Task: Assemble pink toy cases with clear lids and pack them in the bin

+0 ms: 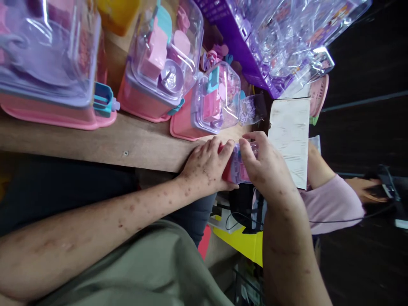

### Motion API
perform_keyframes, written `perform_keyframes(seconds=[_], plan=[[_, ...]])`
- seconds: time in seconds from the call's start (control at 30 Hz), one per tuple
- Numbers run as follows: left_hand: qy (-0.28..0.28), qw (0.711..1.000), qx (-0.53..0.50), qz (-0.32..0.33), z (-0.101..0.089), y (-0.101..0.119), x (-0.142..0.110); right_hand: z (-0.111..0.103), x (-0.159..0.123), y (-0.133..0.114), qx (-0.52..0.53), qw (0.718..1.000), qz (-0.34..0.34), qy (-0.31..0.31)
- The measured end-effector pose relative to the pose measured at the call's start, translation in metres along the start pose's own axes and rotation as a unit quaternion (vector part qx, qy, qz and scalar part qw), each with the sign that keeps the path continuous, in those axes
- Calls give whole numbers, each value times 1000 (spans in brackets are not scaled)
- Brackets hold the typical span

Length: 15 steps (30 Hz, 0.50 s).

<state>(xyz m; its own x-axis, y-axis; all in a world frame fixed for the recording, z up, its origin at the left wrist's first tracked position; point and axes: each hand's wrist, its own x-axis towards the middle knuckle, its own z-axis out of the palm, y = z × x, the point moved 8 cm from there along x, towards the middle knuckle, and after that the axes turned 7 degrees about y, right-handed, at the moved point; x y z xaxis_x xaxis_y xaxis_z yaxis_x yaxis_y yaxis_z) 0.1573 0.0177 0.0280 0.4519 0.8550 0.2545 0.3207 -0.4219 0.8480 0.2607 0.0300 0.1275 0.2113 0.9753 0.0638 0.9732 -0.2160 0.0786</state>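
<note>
Between my hands at the table edge is a small plastic toy box (236,165) with a pink base, a lilac rim and a clear cover. My left hand (208,165) wraps round the pink base, thumb on one side and fingers on the other. My right hand (263,163) curls over the clear cover, fingers bent against it and hiding much of it. Close by stands a similar box (219,95) holding pink, teal and lilac toy pieces under its clear cover. A clear bag (251,109) of lilac shreds lies beside that box.
More toy boxes (162,63) stand along the wooden table (79,142), one large box (47,68) at the left. A purple basket (255,63) holds clear packaging. Beyond my right hand are an opened white carton (288,140) and another person in a pink sleeve (334,204).
</note>
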Motion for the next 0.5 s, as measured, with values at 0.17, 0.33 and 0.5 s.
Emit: perform_keyframes(seconds=[0.17, 0.33, 0.5], plan=[[0, 1000, -6, 14, 0, 0, 0, 1, -2, 3, 58, 998, -1, 22], [-1, 1000, 2, 23, 1, 0, -1, -1, -8, -4, 6, 996, -3, 86], [21, 999, 10, 26, 4, 1, -5, 2, -17, -14, -50, 993, 18, 101]])
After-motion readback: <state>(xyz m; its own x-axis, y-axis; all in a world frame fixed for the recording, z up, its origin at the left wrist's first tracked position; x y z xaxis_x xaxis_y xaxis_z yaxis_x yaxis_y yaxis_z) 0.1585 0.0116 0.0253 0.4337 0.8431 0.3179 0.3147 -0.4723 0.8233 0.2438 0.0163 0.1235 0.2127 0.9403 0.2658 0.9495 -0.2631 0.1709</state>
